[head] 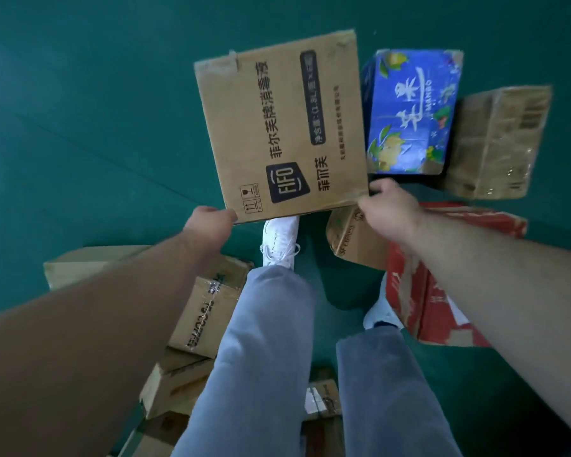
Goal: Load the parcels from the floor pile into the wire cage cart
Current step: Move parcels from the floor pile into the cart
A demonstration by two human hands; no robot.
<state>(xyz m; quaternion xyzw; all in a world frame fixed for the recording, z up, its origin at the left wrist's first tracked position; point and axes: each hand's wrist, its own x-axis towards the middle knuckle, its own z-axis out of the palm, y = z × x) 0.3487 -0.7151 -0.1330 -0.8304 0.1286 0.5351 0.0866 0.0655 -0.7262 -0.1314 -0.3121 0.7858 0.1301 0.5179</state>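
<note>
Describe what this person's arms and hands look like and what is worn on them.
Both arms are bare as far up as the view shows: no sleeve covers the left forearm or the right forearm. The left hand and right hand wear no gloves. No watch, band or bracelet shows at either wrist; rings cannot be told.

A person is looking down at a brown FIFO carton [282, 127], gripping its near corners with the left hand [208, 225] and the right hand [388, 207]. Beyond it, a blue printed box [409, 113] is lying on the green floor [80, 110], with a red box [419, 308] and plain cartons [208, 308] sitting around the person's legs.
</note>
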